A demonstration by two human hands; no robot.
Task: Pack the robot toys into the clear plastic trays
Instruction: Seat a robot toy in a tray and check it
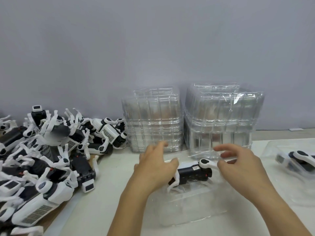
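Near tray: a clear moulded plastic tray lies on the white table right in front of the person, its near part showing nothing inside
Toy in tray: a black-and-white robot dog toy lies on its side at the far end of that tray, white legs folded toward the left, a round white-and-black joint up on the right
Left hand: fingers spread and relaxed over the toy's left end; whether it touches the toy I cannot tell
Right hand: fingers loosely curved just above the toy's right end, apart from the left hand, gripping nothing visible
Packed tray: at the right edge, another clear tray already holds a robot toy
Loose toys: a heap of black-and-white robot toys covers the left side
Tray stacks: two tall stacks of empty clear trays stand side by side behind the hands, against the grey wall
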